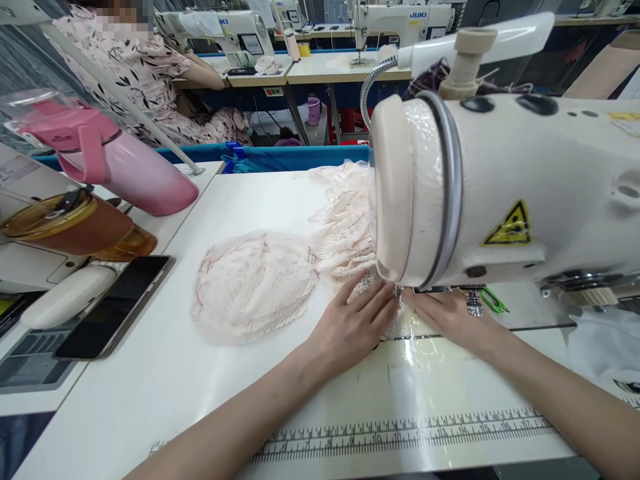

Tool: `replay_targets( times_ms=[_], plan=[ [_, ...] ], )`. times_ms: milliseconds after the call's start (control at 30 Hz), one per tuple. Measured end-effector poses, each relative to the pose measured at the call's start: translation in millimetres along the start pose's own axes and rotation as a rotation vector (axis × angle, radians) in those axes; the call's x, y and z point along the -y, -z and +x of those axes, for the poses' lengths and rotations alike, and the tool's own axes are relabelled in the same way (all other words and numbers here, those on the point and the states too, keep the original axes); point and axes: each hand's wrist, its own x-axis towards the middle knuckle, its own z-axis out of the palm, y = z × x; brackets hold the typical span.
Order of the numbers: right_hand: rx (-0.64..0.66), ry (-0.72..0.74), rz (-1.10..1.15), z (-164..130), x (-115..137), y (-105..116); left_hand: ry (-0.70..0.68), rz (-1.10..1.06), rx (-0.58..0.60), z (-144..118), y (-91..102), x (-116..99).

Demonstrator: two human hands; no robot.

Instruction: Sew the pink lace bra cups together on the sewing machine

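Note:
Gathered pale pink lace fabric [347, 220] runs across the table and under the head of a white sewing machine [500, 180]. My left hand [353, 319] lies flat on the fabric's near end, fingers stretched out, just left of the needle area. On the other side of the needle area, my right hand [445, 313] reaches under the machine head, its fingertips hidden by it. The needle and presser foot are mostly hidden behind the head. A round, sheer pale pink piece with reddish stitching [255, 283] joins the lace on the left.
A black phone [115, 307], an amber drink cup [75, 223] and a pink bottle [130, 160] stand or lie at left. Green thread snips [494, 300] rest behind my right wrist. A printed ruler [400, 432] runs along the front edge. A person [150, 80] sits beyond the table.

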Motion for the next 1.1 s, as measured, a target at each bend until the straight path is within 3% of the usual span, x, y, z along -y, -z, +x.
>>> replay_targets(
  times_ms=[133, 300, 567, 667, 767, 933, 1100],
  plan=[
    [0.100, 0.072, -0.104, 2.2, 0.2, 4.4, -0.033, -0.001, -0.043, 1.4, 0.9, 0.3],
    [0.068, 0.080, -0.032, 2.3, 0.9, -0.6, 0.002, -0.042, -0.053, 4.4, 2.0, 4.9],
    [0.101, 0.196, -0.171, 9.7, 8.4, 4.3, 0.047, 0.000, -0.058, 5.7, 2.8, 7.3],
    [0.079, 0.168, -0.140, 13.5, 11.0, 7.0, 0.035, 0.008, -0.071, 5.1, 4.6, 9.6],
    [0.052, 0.136, -0.067, 16.5, 14.7, 10.4, -0.025, -0.010, -0.140, 3.8, 8.2, 14.8],
    [-0.012, 0.206, 0.087, 17.8, 18.7, 18.2, -0.204, 0.020, -0.276, 2.1, 13.0, 18.2],
    [-0.030, 0.255, 0.138, 17.0, 21.0, 21.2, -0.238, 0.025, -0.304, 2.3, 10.8, 14.3]
  ],
)
